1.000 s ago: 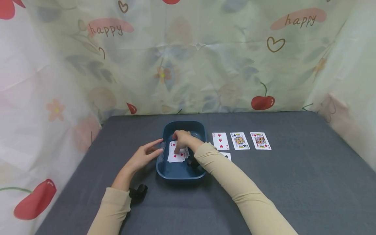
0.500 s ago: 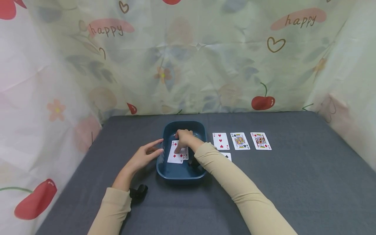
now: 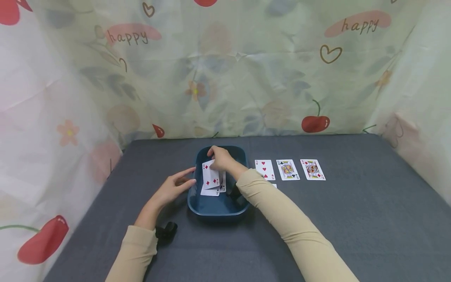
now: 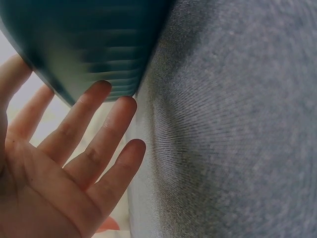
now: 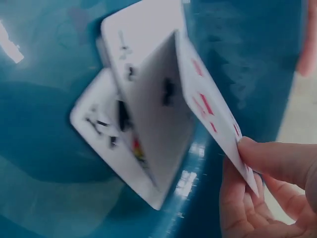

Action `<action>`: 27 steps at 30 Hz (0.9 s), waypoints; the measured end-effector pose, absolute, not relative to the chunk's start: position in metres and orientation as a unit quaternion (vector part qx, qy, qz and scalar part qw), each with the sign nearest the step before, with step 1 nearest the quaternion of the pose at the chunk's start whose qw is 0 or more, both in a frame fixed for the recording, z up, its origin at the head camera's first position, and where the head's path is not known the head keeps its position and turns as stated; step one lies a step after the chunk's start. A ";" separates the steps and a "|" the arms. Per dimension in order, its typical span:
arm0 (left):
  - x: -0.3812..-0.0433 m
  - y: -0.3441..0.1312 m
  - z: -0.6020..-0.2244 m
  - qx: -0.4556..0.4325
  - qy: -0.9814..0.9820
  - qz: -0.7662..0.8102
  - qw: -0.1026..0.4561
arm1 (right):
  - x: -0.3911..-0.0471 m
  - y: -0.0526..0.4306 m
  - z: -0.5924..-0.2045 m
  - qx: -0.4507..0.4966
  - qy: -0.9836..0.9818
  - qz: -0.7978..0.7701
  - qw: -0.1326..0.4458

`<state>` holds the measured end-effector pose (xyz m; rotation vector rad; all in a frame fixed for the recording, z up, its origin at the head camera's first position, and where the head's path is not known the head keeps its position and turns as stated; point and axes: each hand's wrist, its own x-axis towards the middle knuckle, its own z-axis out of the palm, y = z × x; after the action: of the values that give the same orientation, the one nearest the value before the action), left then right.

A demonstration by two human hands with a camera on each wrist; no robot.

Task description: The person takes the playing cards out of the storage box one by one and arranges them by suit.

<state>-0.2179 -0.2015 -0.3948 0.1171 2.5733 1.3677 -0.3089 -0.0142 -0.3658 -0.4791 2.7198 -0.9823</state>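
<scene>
In the head view, my right hand (image 3: 224,159) pinches a diamonds playing card (image 3: 210,178) by one edge, inside a dark blue tub (image 3: 218,208). The right wrist view shows this card tilted up between thumb and fingers, its far end close over the others. Under it lie a black-suited card (image 5: 143,44) and a king (image 5: 99,124), overlapping on the tub's floor. My left hand (image 3: 172,188) is at the tub's left side, fingers spread. Its fingertips reach the rim and ribbed outer wall in the left wrist view.
Right of the tub, a three of hearts (image 3: 264,170) and two face cards, one black-suited (image 3: 288,170) and one red-suited (image 3: 312,170), lie face up in a row. Below them another card (image 3: 275,185) is mostly hidden by the right sleeve. A grey cloth (image 3: 370,203) covers the table.
The right hand has lifted the diamonds card off the pile and moved slightly toward the tub's far end, baring the cards beneath. The left hand has stayed in place.
</scene>
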 end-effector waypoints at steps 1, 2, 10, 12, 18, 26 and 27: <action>-0.218 -0.202 -0.395 0.040 0.877 0.466 0.113 | -0.309 -0.013 -0.363 -0.168 0.920 -0.339 0.106; -0.218 -0.202 -0.394 0.041 0.876 0.467 0.113 | -0.309 -0.011 -0.360 -0.173 0.916 -0.345 0.107; -0.219 -0.202 -0.394 0.042 0.879 0.460 0.118 | -0.308 0.007 -0.341 -0.188 0.893 -0.393 0.112; -0.219 -0.202 -0.395 0.037 0.879 0.459 0.119 | -0.307 0.013 -0.337 -0.189 0.884 -0.414 0.112; -0.219 -0.201 -0.395 0.033 0.880 0.458 0.117 | -0.303 0.036 -0.327 -0.186 0.868 -0.449 0.102; -0.218 -0.200 -0.395 0.036 0.881 0.460 0.109 | -0.303 0.078 -0.325 -0.147 0.843 -0.505 0.112; -0.218 -0.200 -0.395 0.037 0.881 0.460 0.108 | -0.303 0.083 -0.325 -0.141 0.842 -0.508 0.111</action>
<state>-0.2184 -0.2004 -0.3954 0.1091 2.5911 1.3519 -0.3027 0.0829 -0.3251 -0.4128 2.4741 -1.4931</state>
